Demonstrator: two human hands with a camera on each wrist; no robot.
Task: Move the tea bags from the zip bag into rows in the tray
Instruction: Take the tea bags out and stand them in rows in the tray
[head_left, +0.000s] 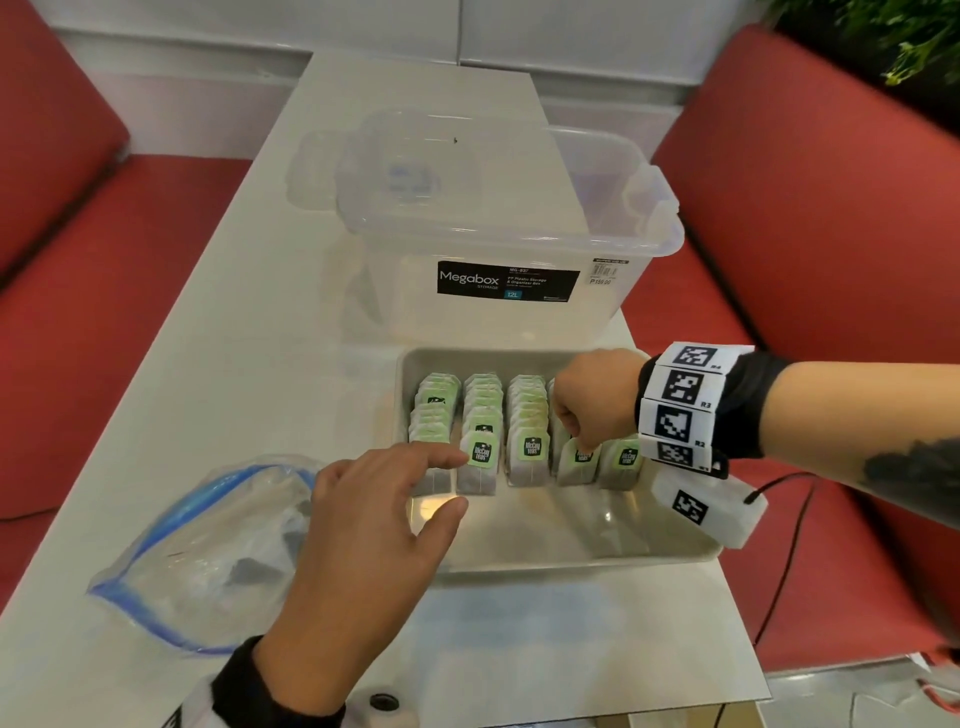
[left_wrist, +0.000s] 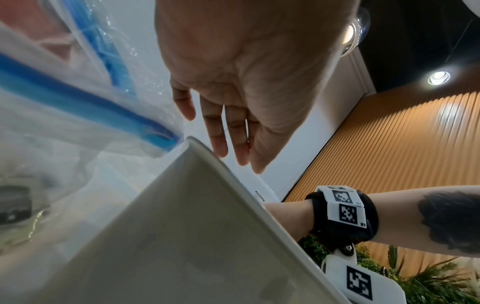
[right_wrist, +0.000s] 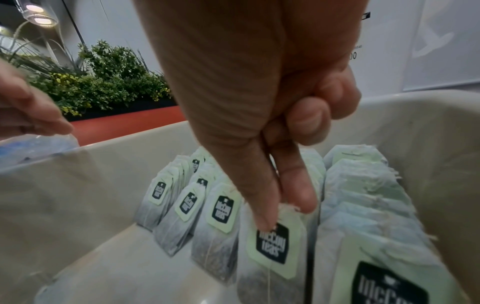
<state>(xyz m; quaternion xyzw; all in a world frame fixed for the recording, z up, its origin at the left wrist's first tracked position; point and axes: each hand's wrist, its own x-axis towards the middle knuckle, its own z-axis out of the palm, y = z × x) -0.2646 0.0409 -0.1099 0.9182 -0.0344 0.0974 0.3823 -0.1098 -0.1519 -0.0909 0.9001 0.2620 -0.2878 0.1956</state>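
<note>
At centre frame, the tray (head_left: 571, 556) holds five rows of tea bags (head_left: 527, 431), its near half bare. Lower left, the blurred zip bag (head_left: 197, 551) hides its contents. Left hand (head_left: 363, 540) hovers, fingers spread. Right hand (head_left: 597, 395) pinches the fourth row's front bag (right_wrist: 272, 246).

The right hand (head_left: 589, 397) covers the far end of the fourth row of tea bags (head_left: 574, 462). What lies inside the crumpled zip bag (head_left: 208, 551) is blurred, and the left hand (head_left: 363, 540) hides the tray (head_left: 571, 558) corner nearest it.
</note>
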